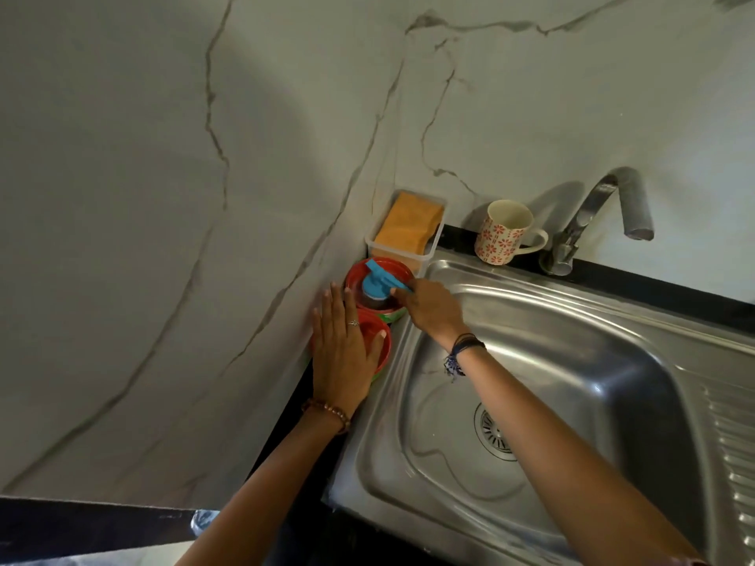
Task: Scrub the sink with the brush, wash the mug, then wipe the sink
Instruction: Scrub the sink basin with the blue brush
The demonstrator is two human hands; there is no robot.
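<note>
Both forearms reach from the near edge toward the far-left corner of the surface. Left hand [341,353] lies flat, fingers straight, on a red lid [378,345], probably to steady it. Right hand [433,308] grips the blue handle of the brush [378,275], whose head sits in a red tub [378,285], apparently to load cleaner before scrubbing. Behind, a clear tray [425,255] holds an orange sponge [408,222]. Sink [551,361] holds nothing visible. Mug [504,232] stands upright beside the tap [588,214]; contents cannot be determined.
</note>
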